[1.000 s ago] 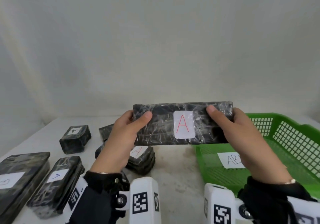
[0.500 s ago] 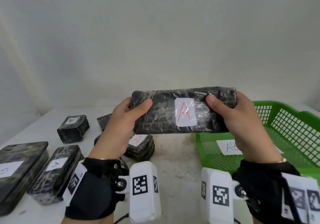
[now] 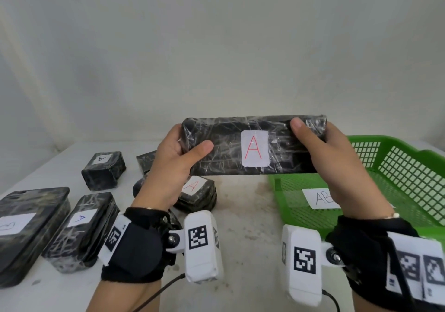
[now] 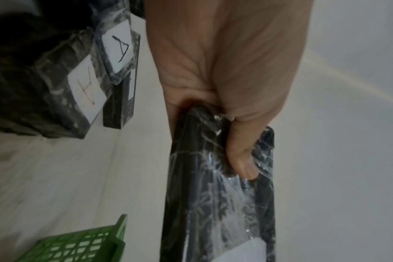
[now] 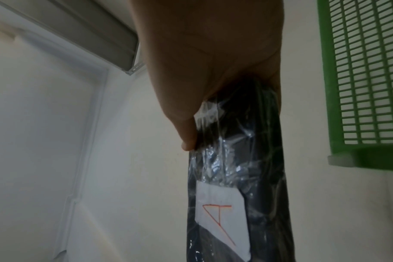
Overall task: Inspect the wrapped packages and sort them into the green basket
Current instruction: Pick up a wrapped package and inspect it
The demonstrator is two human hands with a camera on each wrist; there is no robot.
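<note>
Both hands hold up a long black package wrapped in clear film, its white label with a red A facing me. My left hand grips its left end, thumb on the front; the wrist view shows the same package under the thumb of the left hand. My right hand grips the right end of the package, and the right hand pinches it with the thumb in front. The green basket stands on the table at the right, below the package, with a white AB label inside.
Several more wrapped black packages lie on the white table: a small one marked A, one with a red A under my left hand, a long one with a blue A, and a large flat one at the far left. A white wall rises behind.
Both hands have lifted the package higher, up off the level of the basket rim, keeping it level with the A label toward me. The grips are unchanged.
</note>
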